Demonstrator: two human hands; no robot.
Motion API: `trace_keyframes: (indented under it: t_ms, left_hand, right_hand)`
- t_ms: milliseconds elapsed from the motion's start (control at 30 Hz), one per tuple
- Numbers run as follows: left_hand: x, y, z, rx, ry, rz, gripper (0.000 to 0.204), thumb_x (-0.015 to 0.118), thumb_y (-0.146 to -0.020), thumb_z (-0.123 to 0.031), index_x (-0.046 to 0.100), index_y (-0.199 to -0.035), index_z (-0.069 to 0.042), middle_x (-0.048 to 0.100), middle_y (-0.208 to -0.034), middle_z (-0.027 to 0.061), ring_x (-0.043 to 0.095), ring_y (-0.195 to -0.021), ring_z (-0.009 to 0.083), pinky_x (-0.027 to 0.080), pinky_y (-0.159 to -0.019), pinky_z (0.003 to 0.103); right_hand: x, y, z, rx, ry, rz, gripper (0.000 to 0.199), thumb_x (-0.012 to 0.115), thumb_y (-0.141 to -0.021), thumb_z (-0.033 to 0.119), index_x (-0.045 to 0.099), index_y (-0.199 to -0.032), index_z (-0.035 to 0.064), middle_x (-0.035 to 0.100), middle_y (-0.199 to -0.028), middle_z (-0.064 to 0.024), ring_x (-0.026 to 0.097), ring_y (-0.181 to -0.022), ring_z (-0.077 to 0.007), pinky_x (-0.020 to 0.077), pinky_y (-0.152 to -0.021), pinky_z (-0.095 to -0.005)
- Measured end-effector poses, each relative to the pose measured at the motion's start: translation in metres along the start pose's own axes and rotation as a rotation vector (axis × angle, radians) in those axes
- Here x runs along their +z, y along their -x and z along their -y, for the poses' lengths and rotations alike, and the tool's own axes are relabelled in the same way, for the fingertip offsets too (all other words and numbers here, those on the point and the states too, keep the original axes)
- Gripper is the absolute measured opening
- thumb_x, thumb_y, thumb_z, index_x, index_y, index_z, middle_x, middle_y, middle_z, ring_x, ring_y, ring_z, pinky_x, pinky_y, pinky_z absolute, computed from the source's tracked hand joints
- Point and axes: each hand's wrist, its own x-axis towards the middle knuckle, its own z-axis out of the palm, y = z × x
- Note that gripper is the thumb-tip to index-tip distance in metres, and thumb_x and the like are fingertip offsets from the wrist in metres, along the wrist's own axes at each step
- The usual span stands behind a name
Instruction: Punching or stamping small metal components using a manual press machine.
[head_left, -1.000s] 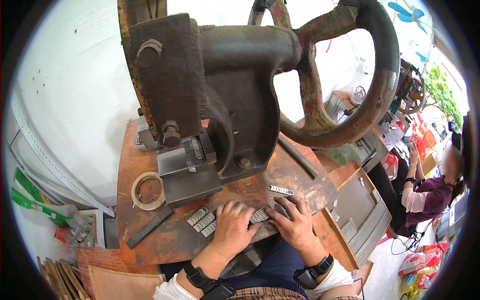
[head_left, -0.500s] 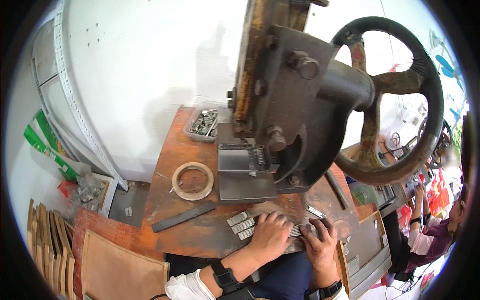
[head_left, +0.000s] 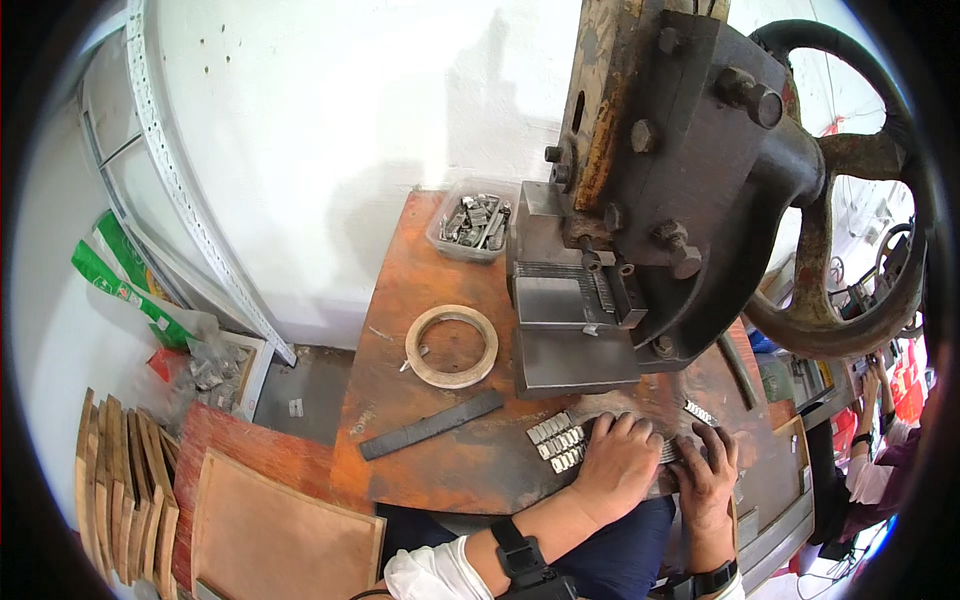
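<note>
My left hand [head_left: 622,462] lies palm down over a row of ribbed metal link strips [head_left: 557,440] near the table's front edge, fingers bent and pressed onto them. Their left ends stick out past the hand in short rows. My right hand [head_left: 708,470] is closed round the right end of the same rows, thumb and fingers curled in. Between the two hands a bit of ribbed metal shows; the fingers hide the rest. Just beyond my right fingertips lies a separate short link strip [head_left: 698,412].
A hand press [head_left: 690,200] with a big wheel [head_left: 812,240] stands behind the hands. Left of it are a tape roll [head_left: 452,347], a dark flat bar [head_left: 430,425] and a plastic box [head_left: 468,225] of metal parts. Another person [head_left: 870,470] sits at far right.
The whole view has swung left, so press, table and hands appear further right. Both hands stay on the link strips, with little change in their grip.
</note>
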Motion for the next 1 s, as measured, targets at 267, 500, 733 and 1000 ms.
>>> trace_keyframes:
  t_ms: [267,500,733,1000]
  left_hand:
    - [-0.001,-0.001,-0.002,0.018,-0.009,0.037,0.035,0.072,-0.077,-0.029,0.065,-0.103,-0.007,0.062,-0.103,0.0076,0.053,-0.105,0.0248,0.036,-0.090,0.043]
    - [-0.003,0.001,0.007,0.005,-0.073,0.013,0.034,0.073,-0.075,-0.033,0.064,-0.099,-0.009,0.062,-0.101,0.0068,0.053,-0.104,0.0253,0.036,-0.090,0.045]
    - [-0.006,-0.004,0.001,0.030,-0.007,-0.029,0.033,0.075,-0.073,-0.028,0.067,-0.097,-0.008,0.063,-0.096,0.0057,0.054,-0.100,0.0263,0.036,-0.088,0.043]
    - [-0.007,-0.001,0.002,0.021,0.011,-0.063,0.034,0.077,-0.070,-0.027,0.069,-0.097,-0.009,0.064,-0.095,0.0057,0.055,-0.098,0.0263,0.036,-0.088,0.043]
  right_hand:
    - [-0.004,-0.004,-0.006,-0.029,-0.058,0.064,0.042,0.072,-0.064,0.005,0.067,-0.105,0.0084,0.061,-0.112,-0.0145,0.056,-0.102,-0.0383,0.0499,-0.084,-0.0462]
    - [0.007,-0.002,-0.010,-0.008,-0.121,0.010,0.047,0.076,-0.065,0.011,0.066,-0.111,0.0080,0.062,-0.112,-0.0131,0.056,-0.103,-0.0366,0.0480,-0.089,-0.0465]
    - [-0.006,-0.005,-0.018,0.065,-0.287,0.031,0.050,0.077,-0.066,0.017,0.066,-0.114,0.0121,0.060,-0.117,-0.0111,0.053,-0.107,-0.0347,0.0468,-0.090,-0.0461]
    - [-0.003,0.007,-0.021,-0.104,-0.034,0.009,0.042,0.073,-0.068,0.018,0.069,-0.109,0.0204,0.060,-0.115,-0.0068,0.055,-0.104,-0.0305,0.0486,-0.086,-0.0420]
